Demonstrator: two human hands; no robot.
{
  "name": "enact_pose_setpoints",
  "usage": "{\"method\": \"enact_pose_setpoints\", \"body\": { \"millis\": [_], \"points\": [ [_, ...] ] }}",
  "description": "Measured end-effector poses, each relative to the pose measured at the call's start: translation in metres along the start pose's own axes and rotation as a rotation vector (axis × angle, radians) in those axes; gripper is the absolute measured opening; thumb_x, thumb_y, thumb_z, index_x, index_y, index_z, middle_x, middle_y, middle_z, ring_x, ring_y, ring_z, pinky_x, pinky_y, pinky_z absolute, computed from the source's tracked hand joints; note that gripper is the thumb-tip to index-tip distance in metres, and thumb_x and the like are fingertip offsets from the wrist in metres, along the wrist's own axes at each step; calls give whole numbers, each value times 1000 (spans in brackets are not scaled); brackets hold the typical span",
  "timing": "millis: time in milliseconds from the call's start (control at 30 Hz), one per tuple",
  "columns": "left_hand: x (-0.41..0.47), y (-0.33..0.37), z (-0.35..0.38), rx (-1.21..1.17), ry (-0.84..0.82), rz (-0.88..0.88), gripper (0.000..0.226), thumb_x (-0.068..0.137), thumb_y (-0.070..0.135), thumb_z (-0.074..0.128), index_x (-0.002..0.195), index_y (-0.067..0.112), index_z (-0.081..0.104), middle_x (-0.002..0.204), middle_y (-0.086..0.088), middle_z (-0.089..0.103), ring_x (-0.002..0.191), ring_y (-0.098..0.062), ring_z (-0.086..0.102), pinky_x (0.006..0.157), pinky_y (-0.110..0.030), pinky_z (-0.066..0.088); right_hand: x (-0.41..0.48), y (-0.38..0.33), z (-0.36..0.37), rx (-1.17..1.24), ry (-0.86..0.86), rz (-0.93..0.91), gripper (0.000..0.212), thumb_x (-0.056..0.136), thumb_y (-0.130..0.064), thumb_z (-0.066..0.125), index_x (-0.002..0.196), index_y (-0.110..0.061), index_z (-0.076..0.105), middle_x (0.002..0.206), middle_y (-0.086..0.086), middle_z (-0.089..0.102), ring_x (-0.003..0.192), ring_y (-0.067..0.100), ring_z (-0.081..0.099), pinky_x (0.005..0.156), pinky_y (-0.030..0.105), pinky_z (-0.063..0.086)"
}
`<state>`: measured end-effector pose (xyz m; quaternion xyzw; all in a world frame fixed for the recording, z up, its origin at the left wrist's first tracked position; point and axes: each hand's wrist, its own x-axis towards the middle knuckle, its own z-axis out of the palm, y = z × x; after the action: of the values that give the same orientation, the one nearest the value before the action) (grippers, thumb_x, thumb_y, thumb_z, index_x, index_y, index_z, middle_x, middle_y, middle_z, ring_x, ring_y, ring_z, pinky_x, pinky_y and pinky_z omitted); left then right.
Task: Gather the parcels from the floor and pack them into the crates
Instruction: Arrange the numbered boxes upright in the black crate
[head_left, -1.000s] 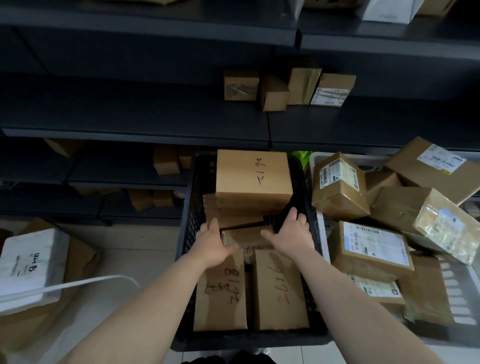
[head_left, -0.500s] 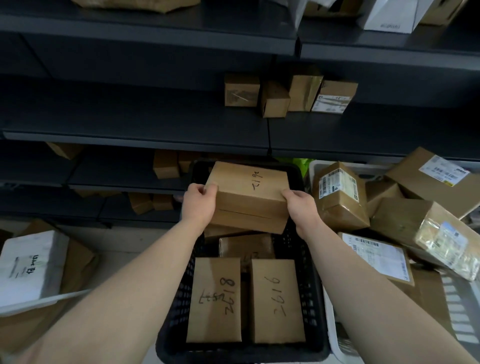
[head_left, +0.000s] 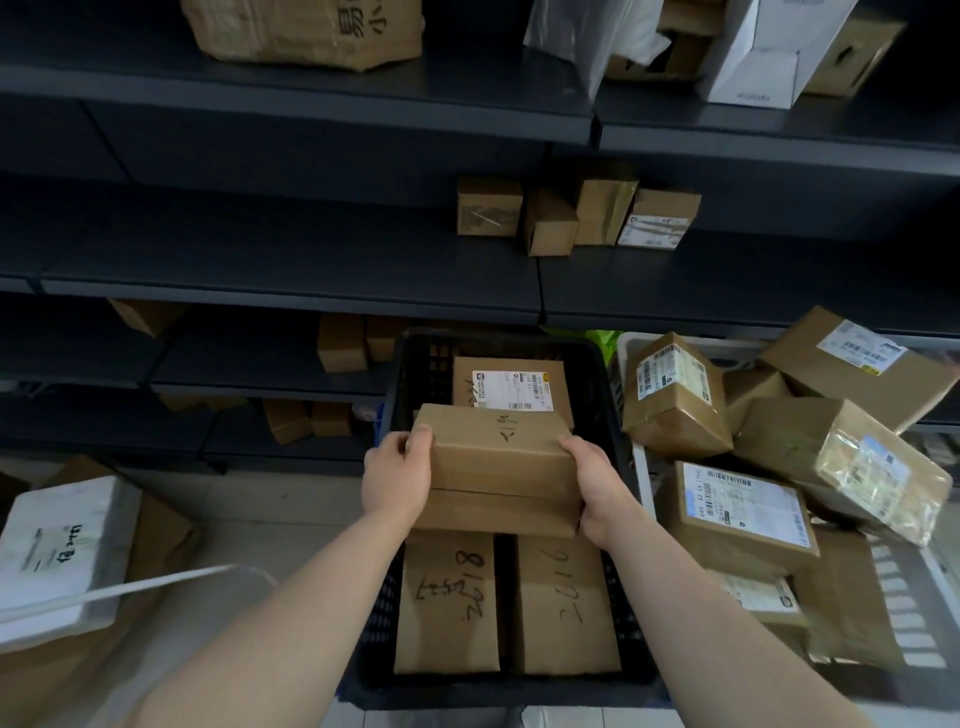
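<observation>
A black plastic crate (head_left: 602, 395) stands on the floor in front of me. Two flat brown parcels with handwritten numbers, the left one (head_left: 447, 608) and the right one (head_left: 566, 608), lie side by side at its near end. At the far end lies a parcel with a white label (head_left: 511, 387). My left hand (head_left: 397, 478) and my right hand (head_left: 597, 488) grip the two ends of a stack of two brown boxes (head_left: 498, 467), held over the crate's middle. The stack hides what lies under it.
A white crate (head_left: 631, 345) piled with several taped parcels stands right of the black one. Dark shelves (head_left: 291, 291) with small boxes rise behind. At left on the floor lie a white package (head_left: 62, 551) and brown wrapping.
Both hands left the small parcel in the crate's middle, took the box stack by its ends and drew it toward me and up, uncovering the labelled parcel at the far end.
</observation>
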<state>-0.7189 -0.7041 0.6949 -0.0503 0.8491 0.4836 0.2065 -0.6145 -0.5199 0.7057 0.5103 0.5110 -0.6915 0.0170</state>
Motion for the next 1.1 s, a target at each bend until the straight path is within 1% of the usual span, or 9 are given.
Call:
{"method": "enact_pose_setpoints", "body": {
  "millis": [100, 167, 300, 500, 633, 767, 833, 1000, 1100],
  "points": [
    [-8, -3, -2, -119, -105, -73, 60, 93, 62, 39, 139, 25, 46, 133, -5, 49, 116, -25, 49, 102, -42, 41, -8, 10, 2, 92, -4, 57, 70, 55, -59, 68, 119, -33, 58, 120, 10, 62, 110, 32, 58, 99, 54, 46],
    [-14, -6, -1, -177, -155, -206, 80, 86, 71, 44, 149, 23, 31, 145, -9, 40, 126, -30, 44, 107, -48, 37, -5, 19, 2, 131, 28, 62, 76, 49, -58, 68, 120, -32, 58, 120, 11, 62, 110, 32, 57, 100, 52, 45],
    [-26, -9, 2, -238, -166, -393, 108, 77, 74, 57, 155, 19, 5, 155, -13, 27, 136, -35, 33, 110, -53, 29, -20, 26, 6, 179, 4, 63, 89, 53, -47, 72, 138, -31, 48, 122, 14, 62, 110, 34, 59, 96, 51, 50],
    [-29, -2, 3, -347, -220, -422, 136, 43, 88, 63, 153, 30, 7, 153, -11, 31, 134, -36, 36, 110, -58, 32, -36, 33, 8, 328, -31, -43, 85, 76, -27, 67, 151, -32, 28, 136, 15, 51, 107, 32, 55, 91, 48, 48],
    [-31, 11, -1, -524, -270, -395, 124, 66, 66, 75, 151, 42, -13, 155, -9, 28, 136, -40, 36, 104, -66, 35, -42, 37, 9, 337, -130, -82, 85, 87, -9, 60, 154, -37, 15, 129, 14, 51, 104, 32, 56, 87, 49, 49],
    [-23, 26, -5, -589, -314, -288, 115, 78, 46, 76, 150, 44, -13, 149, -6, 36, 126, -33, 45, 95, -58, 45, -40, 32, 10, 287, -193, -82, 96, 83, -2, 66, 155, -38, 13, 123, 10, 53, 109, 32, 53, 82, 47, 48],
    [-13, 34, -10, -572, -288, -202, 112, 80, 44, 75, 151, 45, -11, 150, -3, 35, 127, -30, 44, 101, -58, 41, -34, 25, 9, 267, -196, -76, 100, 84, -7, 70, 155, -40, 9, 130, 9, 51, 112, 30, 52, 79, 45, 46],
    [15, 58, -26, -457, -232, 27, 107, 83, 40, 74, 154, 38, -5, 154, 1, 33, 132, -22, 40, 107, -46, 33, -8, 7, 10, 115, -141, -135, 98, 87, -29, 74, 156, -40, 5, 155, 11, 36, 133, 32, 40, 111, 56, 35],
    [25, 69, -30, -377, -218, 67, 89, 84, 42, 71, 154, 36, 16, 148, 0, 41, 120, -17, 44, 102, -42, 34, 12, -2, 12, 69, -111, -132, 88, 88, -39, 70, 156, -35, 14, 153, 8, 38, 140, 32, 34, 114, 56, 31]
  ]
}}
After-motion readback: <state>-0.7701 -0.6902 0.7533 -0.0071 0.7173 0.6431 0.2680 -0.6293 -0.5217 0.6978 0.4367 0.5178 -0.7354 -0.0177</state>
